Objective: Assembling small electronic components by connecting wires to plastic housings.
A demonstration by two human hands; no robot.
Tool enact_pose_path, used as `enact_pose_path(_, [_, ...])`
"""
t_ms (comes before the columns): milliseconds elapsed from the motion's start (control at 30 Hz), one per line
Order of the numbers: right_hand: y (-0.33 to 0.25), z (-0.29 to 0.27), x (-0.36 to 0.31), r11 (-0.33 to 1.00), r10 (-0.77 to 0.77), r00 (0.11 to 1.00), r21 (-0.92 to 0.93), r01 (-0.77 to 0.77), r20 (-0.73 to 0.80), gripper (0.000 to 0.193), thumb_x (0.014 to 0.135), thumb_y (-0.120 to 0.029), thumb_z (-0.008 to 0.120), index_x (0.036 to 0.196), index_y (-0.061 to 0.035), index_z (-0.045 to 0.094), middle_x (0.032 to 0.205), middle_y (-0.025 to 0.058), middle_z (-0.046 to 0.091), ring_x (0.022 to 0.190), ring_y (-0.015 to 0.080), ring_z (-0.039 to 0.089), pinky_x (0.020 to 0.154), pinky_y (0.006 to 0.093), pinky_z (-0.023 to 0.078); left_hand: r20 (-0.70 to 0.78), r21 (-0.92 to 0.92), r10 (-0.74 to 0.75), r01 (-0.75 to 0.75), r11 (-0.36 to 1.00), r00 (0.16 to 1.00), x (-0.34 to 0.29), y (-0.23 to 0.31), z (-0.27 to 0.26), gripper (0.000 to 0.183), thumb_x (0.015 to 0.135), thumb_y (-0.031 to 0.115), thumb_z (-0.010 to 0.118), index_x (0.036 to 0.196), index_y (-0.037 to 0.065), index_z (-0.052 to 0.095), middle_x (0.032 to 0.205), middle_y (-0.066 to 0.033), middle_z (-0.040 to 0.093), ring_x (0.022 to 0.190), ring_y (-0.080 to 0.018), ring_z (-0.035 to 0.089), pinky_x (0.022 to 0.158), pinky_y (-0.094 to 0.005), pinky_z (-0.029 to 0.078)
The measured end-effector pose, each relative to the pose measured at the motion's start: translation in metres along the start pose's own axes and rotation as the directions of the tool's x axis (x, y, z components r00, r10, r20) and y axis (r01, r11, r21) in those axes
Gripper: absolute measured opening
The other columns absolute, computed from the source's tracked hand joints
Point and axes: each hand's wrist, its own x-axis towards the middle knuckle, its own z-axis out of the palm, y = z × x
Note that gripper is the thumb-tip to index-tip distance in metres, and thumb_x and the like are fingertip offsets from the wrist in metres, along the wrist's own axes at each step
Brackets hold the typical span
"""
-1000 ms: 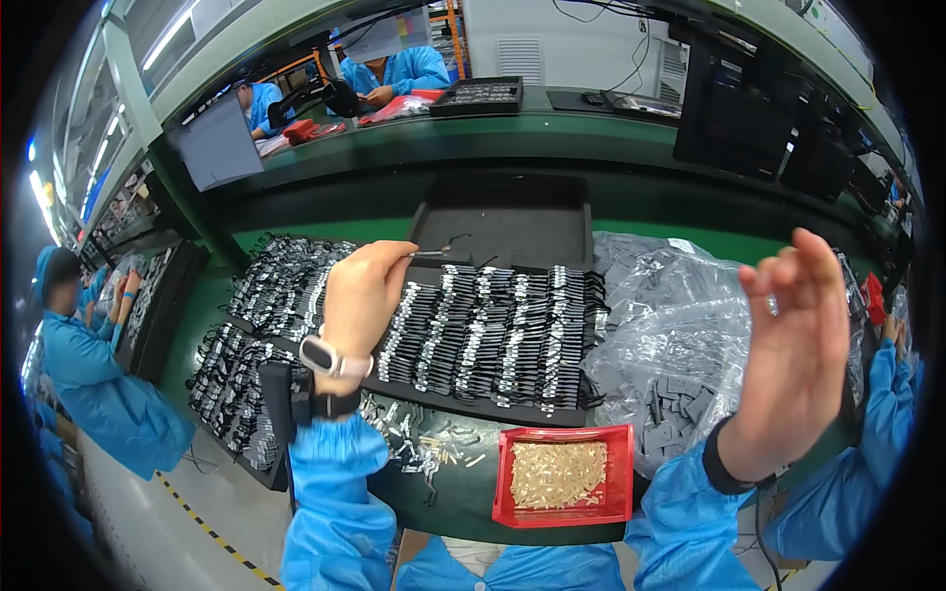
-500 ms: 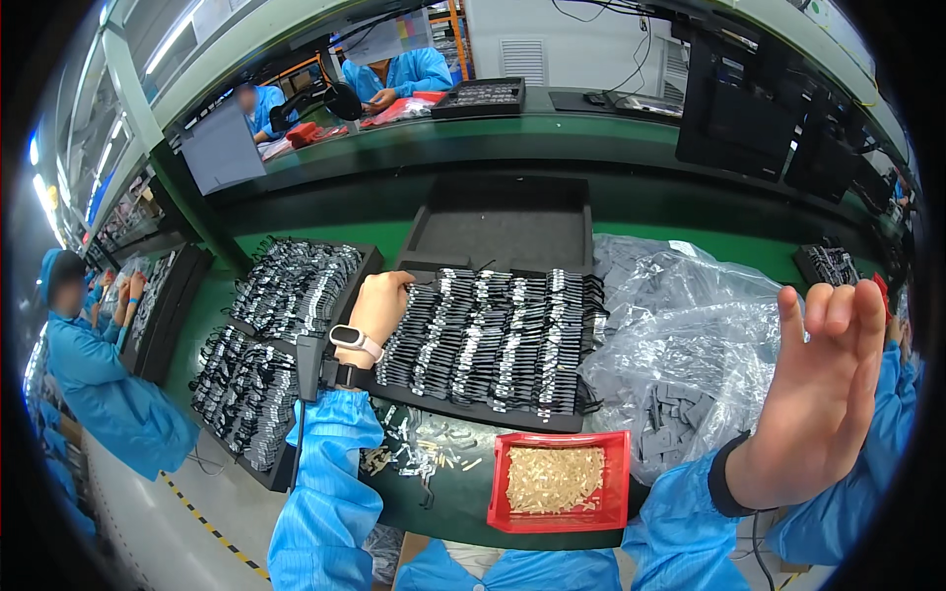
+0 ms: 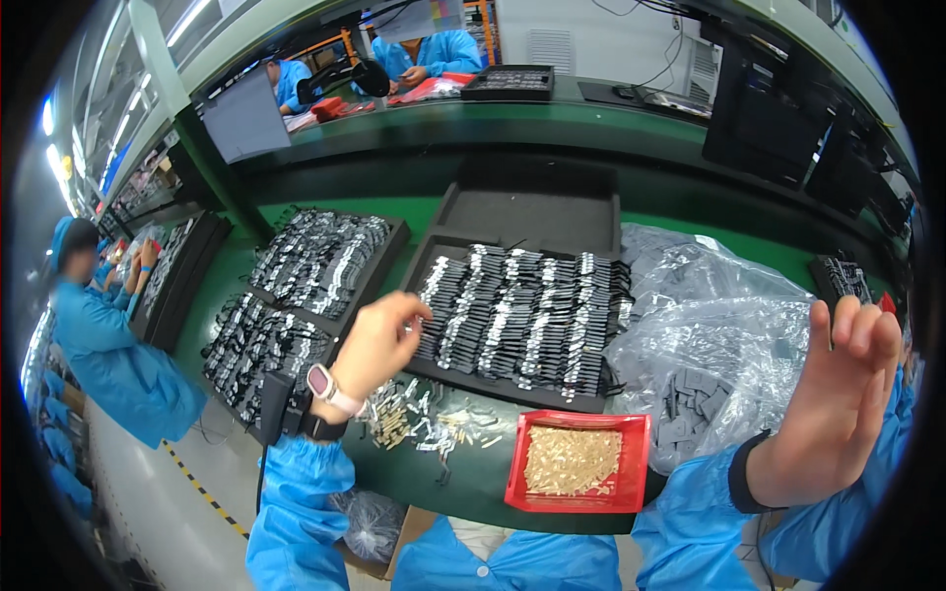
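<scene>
Black trays point(image 3: 380, 271) crowded with silver and black strips point(image 3: 325, 258) stand by the left edge of the green surface point(image 3: 439, 492). Just right of them, the left hand point(image 3: 379, 340) hovers at the left end of the centre tray point(image 3: 483, 385); its grip is bent inward, fingertips close together, and I cannot tell whether it pinches anything. A careless lift there could drag neighbouring strips out of line. Silver and gold loose pieces point(image 3: 392, 426) lie scattered towards the front edge, where the left sleeve point(image 3: 301, 492) could sweep some off. The centre tray, midway along the surface, holds strips in close rows point(image 3: 527, 320); tails point(image 3: 623, 286) poke past its right side and could snag. Close to the front edge, the red bin point(image 3: 576, 504) of gold bits point(image 3: 572, 463) could tip if the right sleeve point(image 3: 690, 522) knocks it. A clear bag point(image 3: 729, 315) of grey pieces point(image 3: 695, 399) could slump onto the rows if pulled. Farthest right, the right hand point(image 3: 833, 404) is raised, fingers half curled; whether its grip is clamped on something small, I cannot tell.
</scene>
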Motion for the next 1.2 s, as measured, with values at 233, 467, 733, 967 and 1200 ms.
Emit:
enact_pose_path(233, [-0.016,0.014,-0.006,0.999,-0.002,0.983,-0.042,0.01,0.184,0.029,0.079,-0.024,0.047,0.096,-0.0011,0.044,0.084,0.0082,0.039,0.083,0.0183,0.037,0.077,0.034,0.03,0.321,0.081,0.095,-0.127,0.989,0.942,-0.071,0.01,0.013,0.019,0.067,0.007,0.065,0.086,0.004,0.062,0.082,-0.0093,0.061,0.08,-0.0279,0.055,0.072,-0.0345,0.046])
enact_pose_path(467, [-0.021,0.009,-0.028,0.951,0.157,0.968,-0.295,-0.095,0.195,0.028,0.075,-0.02,0.05,0.09,0.0032,0.048,0.077,0.0106,0.048,0.072,0.018,0.044,0.066,0.0292,0.035,0.382,0.103,0.104,-0.154,0.983,0.918,-0.086,0.009,0.018,0.023,0.065,0.003,0.064,0.088,0.004,0.059,0.088,-0.0077,0.057,0.087,-0.0269,0.052,0.076,-0.0348,0.044])
enact_pose_path(733, [-0.014,-0.027,-0.067,0.755,0.536,0.843,-0.478,-0.449,0.055,0.018,0.074,-0.001,0.05,0.091,0.0059,0.053,0.082,0.01,0.054,0.078,0.0164,0.053,0.074,0.026,0.039,0.362,0.008,0.14,-0.154,0.988,0.922,-0.083,-0.004,0.021,0.012,0.069,0.005,0.061,0.08,0.003,0.058,0.079,-0.0084,0.057,0.08,-0.0266,0.054,0.072,-0.0339,0.044])
enact_pose_path(967, [0.032,-0.06,-0.097,0.515,0.639,0.769,-0.747,-0.42,0.008,0.012,0.073,-0.001,0.056,0.084,0.0011,0.059,0.078,0.0117,0.06,0.077,0.017,0.059,0.067,0.0259,0.043,0.374,0.042,0.184,-0.215,0.976,0.909,-0.079,-0.005,0.015,0.007,0.072,0.008,0.058,0.078,0.005,0.06,0.076,-0.0077,0.057,0.078,-0.0263,0.056,0.07,-0.0353,0.046])
enact_pose_path(1200, [0.063,-0.068,-0.11,0.362,0.49,0.842,-0.931,0.039,0.225,0.024,0.069,-0.002,0.059,0.093,0.0004,0.057,0.098,0.0161,0.056,0.089,0.0347,0.052,0.077,0.0385,0.042,0.296,0.072,0.12,-0.147,0.986,0.948,-0.073,-0.001,0.019,0.01,0.073,0.007,0.058,0.082,0.003,0.061,0.08,-0.0097,0.059,0.079,-0.0278,0.056,0.071,-0.0353,0.045])
